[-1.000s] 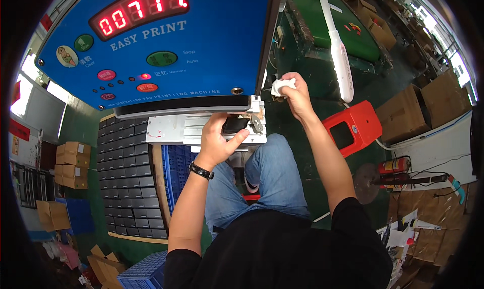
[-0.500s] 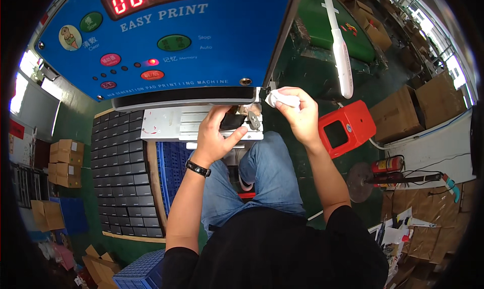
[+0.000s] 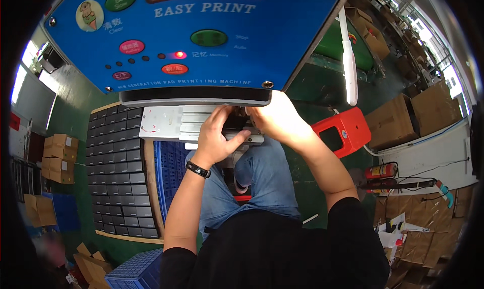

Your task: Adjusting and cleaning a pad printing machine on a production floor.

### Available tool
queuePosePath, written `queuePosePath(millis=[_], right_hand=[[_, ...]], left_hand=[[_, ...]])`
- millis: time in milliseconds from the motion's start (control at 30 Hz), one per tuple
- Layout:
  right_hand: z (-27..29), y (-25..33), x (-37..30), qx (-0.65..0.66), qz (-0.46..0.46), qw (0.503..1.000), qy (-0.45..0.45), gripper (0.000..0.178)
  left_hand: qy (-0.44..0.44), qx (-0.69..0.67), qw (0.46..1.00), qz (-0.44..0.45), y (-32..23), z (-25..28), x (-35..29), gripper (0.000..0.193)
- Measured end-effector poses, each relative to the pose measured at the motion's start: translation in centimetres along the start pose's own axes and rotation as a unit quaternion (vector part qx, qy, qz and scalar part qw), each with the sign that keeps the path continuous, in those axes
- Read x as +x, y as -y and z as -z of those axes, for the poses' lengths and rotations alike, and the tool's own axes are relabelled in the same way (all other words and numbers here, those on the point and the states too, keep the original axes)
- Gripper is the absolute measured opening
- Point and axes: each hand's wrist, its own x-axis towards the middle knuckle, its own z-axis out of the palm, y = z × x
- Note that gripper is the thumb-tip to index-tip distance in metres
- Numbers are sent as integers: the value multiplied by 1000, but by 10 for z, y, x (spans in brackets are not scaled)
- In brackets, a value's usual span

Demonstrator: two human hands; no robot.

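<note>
My left hand (image 3: 216, 141), with a black band on its wrist, curls round a black flat piece (image 3: 234, 122) on the slotted metal bed (image 3: 194, 123) of a pad printing machine (image 3: 166, 42). Its thumb lies along the near side; part of the piece is in shadow. My right hand (image 3: 275, 118) reaches in from the right, below the machine's head, close to the left fingers. Its fingers are bent toward the black piece. Their tips, and whatever is between them, are hidden from sight. Bright light falls on the back of that hand.
The machine's blue panel overhangs both hands. A red plastic stool (image 3: 357, 132) stands at the right, near a fire extinguisher (image 3: 380, 171). Stacked black boxes (image 3: 116, 173) fill the left, beside blue crates (image 3: 171, 168). Cardboard boxes (image 3: 390, 122) stand farther right.
My right hand, which held a white cloth beside the machine, has moved left beneath its head; the cloth no longer shows. My left hand stays at the black piece. The view has shifted slightly.
</note>
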Motion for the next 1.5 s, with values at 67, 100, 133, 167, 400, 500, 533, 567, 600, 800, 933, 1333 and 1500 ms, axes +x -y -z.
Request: queuePosePath(millis=[67,100,133,167,400,500,533,567,600,800,933,1333,1500], right_hand=[[0,-3,3,-44,9,999,-8,10],[0,-3,4,-35,13,999,-7,10],[-1,-3,4,-31,16,999,-7,10],[-2,0,3,-30,14,999,2,10],[2,0,2,-9,-2,1000,-15,14],[6,-2,-4,63,20,998,13,17],[7,-4,-8,101,29,994,26,18],[9,-8,-13,107,20,994,-17,17],[10,-13,-23,117,13,991,-58,16],[-16,-98,-63,427,-311,839,-132,30],[-84,-139,-50,342,-384,851,-106,29],[-102,-146,4,96,-183,971,120,29],[-91,-137,5,55,-199,970,125,27]], left_hand=[[-11,-8,1000,-18,0,-1,0,71],[-9,-8,1000,-13,0,0,0,71],[-5,-7,1000,-8,0,0,0,71],[-3,-7,1000,-2,0,0,0,72],[6,-29,1000,-2,4,0,0,72],[13,-32,999,10,3,0,1,71],[3,-27,1000,3,3,0,1,72],[-8,-22,1000,-5,2,-1,1,72],[-14,-18,1000,-13,2,-1,0,72],[3,-17,1000,24,3,-3,-2,75],[2,-18,1000,10,6,-4,1,71],[-5,-51,998,27,2,-4,2,47],[-11,-27,999,23,1,-3,1,51]])
